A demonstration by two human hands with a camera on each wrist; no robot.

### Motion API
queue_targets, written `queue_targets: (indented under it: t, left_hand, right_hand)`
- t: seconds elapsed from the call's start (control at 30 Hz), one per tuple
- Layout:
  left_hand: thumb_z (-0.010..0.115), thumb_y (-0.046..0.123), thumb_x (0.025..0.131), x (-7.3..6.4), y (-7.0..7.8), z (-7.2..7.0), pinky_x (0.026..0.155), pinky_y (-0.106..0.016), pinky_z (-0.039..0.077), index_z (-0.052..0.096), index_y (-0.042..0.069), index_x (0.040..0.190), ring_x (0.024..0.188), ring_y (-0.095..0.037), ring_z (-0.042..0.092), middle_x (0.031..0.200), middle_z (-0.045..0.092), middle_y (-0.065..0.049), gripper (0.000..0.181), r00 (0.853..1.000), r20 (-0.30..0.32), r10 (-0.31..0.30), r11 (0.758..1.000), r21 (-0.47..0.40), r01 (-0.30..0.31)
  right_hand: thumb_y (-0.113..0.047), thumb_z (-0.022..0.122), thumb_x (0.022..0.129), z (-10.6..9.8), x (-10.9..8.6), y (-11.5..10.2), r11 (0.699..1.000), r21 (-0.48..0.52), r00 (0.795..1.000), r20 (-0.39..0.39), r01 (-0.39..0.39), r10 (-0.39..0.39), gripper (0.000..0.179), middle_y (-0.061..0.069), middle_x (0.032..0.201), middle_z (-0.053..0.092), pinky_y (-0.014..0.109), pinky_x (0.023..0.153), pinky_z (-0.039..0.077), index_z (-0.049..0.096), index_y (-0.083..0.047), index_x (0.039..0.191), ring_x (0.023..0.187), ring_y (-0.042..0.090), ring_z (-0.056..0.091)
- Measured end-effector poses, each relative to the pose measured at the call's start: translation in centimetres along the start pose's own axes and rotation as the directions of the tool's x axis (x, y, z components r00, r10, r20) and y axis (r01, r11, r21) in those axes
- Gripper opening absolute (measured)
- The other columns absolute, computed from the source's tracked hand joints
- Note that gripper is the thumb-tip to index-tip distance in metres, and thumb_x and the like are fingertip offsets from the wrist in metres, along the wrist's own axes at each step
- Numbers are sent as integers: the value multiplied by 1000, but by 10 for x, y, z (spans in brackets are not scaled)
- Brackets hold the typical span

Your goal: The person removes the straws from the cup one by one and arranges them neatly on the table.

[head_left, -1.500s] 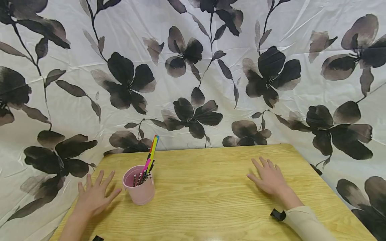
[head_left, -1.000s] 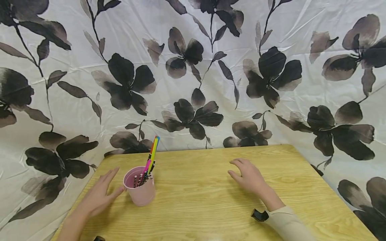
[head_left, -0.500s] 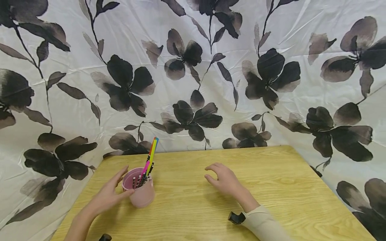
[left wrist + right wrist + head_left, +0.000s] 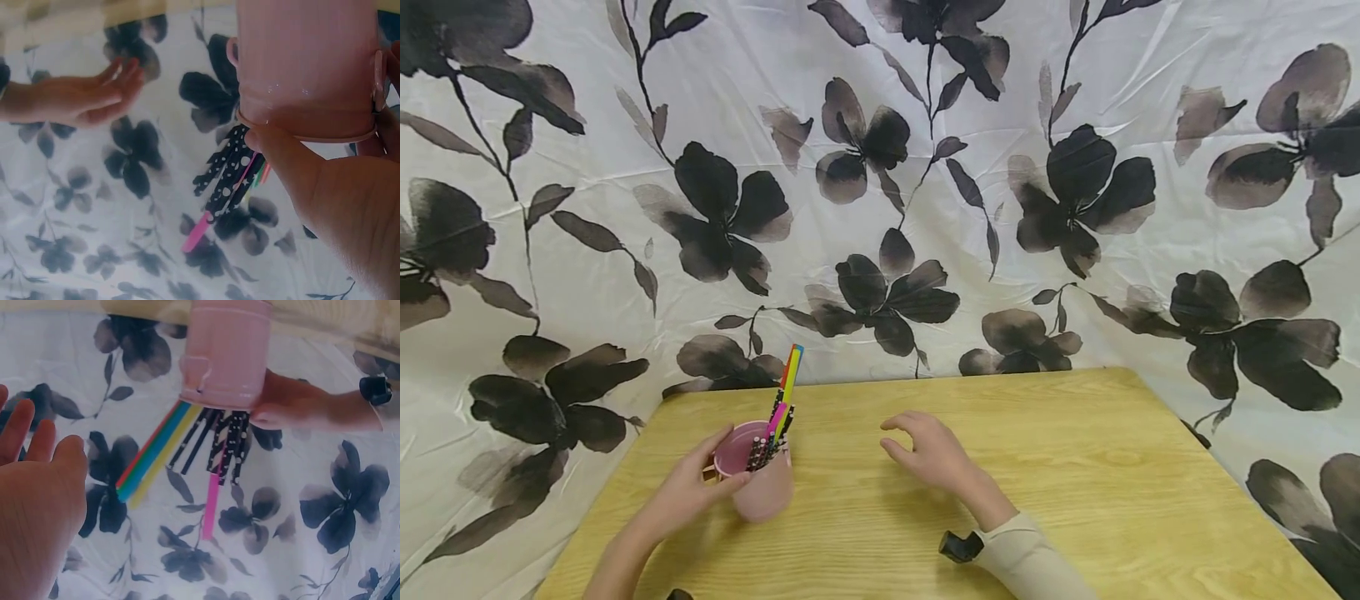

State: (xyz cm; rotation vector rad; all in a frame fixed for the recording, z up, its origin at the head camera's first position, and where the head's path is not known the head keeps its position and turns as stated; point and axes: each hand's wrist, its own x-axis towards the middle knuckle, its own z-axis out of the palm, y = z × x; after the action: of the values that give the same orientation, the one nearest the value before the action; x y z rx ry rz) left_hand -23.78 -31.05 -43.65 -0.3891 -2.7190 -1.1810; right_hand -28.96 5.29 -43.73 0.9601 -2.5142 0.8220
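Note:
On the left part of the table stands a small pink bucket [image 4: 763,495] with side loops. Slim black sticks with white dots [image 4: 230,169] and several coloured sticks [image 4: 159,450] poke out of it; whether they are pencils or straws I cannot tell. My left hand [image 4: 688,483] grips the bucket at its rim, thumb on the near side and fingers round the left side, partly hidden. To the right of the bucket, apart from it, my right hand [image 4: 928,450] hovers over the table with its fingers loosely bent and holds nothing.
The wooden table [image 4: 1075,467] has light wood grain and rounded far corners. Behind it hangs a white cloth [image 4: 970,167] with dark flowers. A black wrist device [image 4: 961,547] sits on the right sleeve.
My left hand has moved right from beside the bucket and taken hold of its rim. The right hand has come leftward across the table towards the bucket, its spread fingers now bent.

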Motion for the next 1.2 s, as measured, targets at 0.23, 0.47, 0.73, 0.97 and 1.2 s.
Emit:
queue_targets:
  t: [0.23, 0.47, 0.73, 0.97, 1.2]
  left_hand:
    - [67, 45, 73, 3, 7, 9, 84, -36, 44, 27, 10, 138, 109, -23, 46, 132, 36, -10, 84, 1000, -5, 3, 1000, -3, -3]
    - [70, 43, 70, 13, 13, 16, 84, -38, 45, 27, 13, 136, 109, -28, 46, 128, 40, -13, 85, 1000, 2, 8, 997, -71, -8]
    - [72, 35, 71, 9, 9, 28, 83, -31, 45, 22, 16, 139, 107, -27, 48, 128, 40, -16, 87, 999, 22, -27, 979, -203, 31]
    - [69, 37, 73, 2, 22, 27, 83, -33, 45, 19, 14, 141, 107, -26, 48, 134, 35, -17, 88, 999, 27, -20, 986, -162, 24]
    - [66, 33, 78, -4, 50, 21, 88, -45, 40, 19, 4, 140, 113, -34, 41, 136, 29, -23, 82, 999, 6, 36, 997, -74, -35]
  right_hand:
    - [-38, 51, 88, 3, 20, -26, 993, 105, 999, -19, 47, -46, 29, -7, 107, 58, 28, 77, 46, 60, -21, 110, 96, 12, 54]
    - [-36, 56, 85, 0, 45, -55, 955, 265, 986, -132, 134, -101, 31, -6, 105, 60, 21, 69, 47, 61, -18, 111, 89, 10, 56]
    - [-27, 62, 83, 7, 55, -77, 902, 384, 967, -224, 198, -117, 27, -4, 97, 63, 22, 63, 49, 64, -14, 107, 78, 7, 58]
    - [-14, 64, 81, 1, 53, -99, 858, 463, 962, -244, 223, -118, 16, 2, 86, 62, 22, 59, 50, 67, -8, 96, 71, 8, 56]
    - [-13, 66, 80, 9, 58, -104, 818, 507, 951, -271, 273, -149, 16, -2, 82, 61, 19, 57, 48, 68, -7, 94, 69, 4, 53]
